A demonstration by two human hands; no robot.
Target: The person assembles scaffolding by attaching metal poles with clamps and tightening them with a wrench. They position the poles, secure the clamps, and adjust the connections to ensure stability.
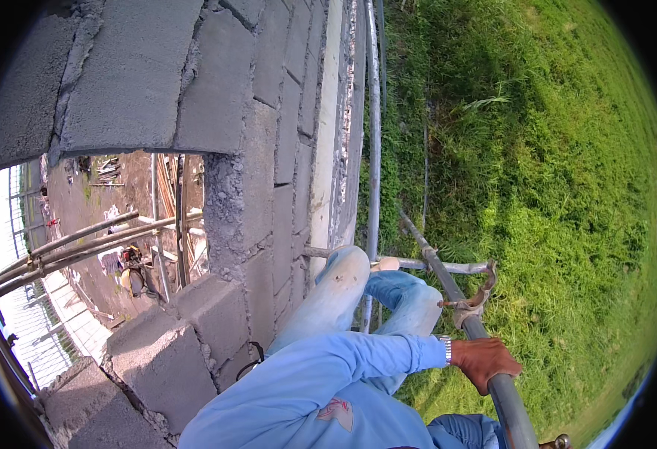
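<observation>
My left hand [485, 364] is closed around a grey scaffold pipe [509, 408], its arm reaching across my body in a light blue sleeve with a metal watch band at the wrist. Farther up this pipe, a rusty clamp [474, 305] sits by a crossing pipe [455, 267]. A bit of my right sleeve [467, 432] shows at the lower edge, but my right hand is out of view. My bent knees, in faded jeans [343, 277], lie between the block wall [261, 187] and the pipe. A tan rounded thing between them is unclear.
Beside the wall runs a long upright pipe [374, 135]. To the left, a rough-edged opening looks onto scaffold poles [81, 243], timber and a cluttered dirt yard [130, 179] far below. Stepped concrete blocks [160, 367] border it. Green grass [568, 187] spreads out on the right.
</observation>
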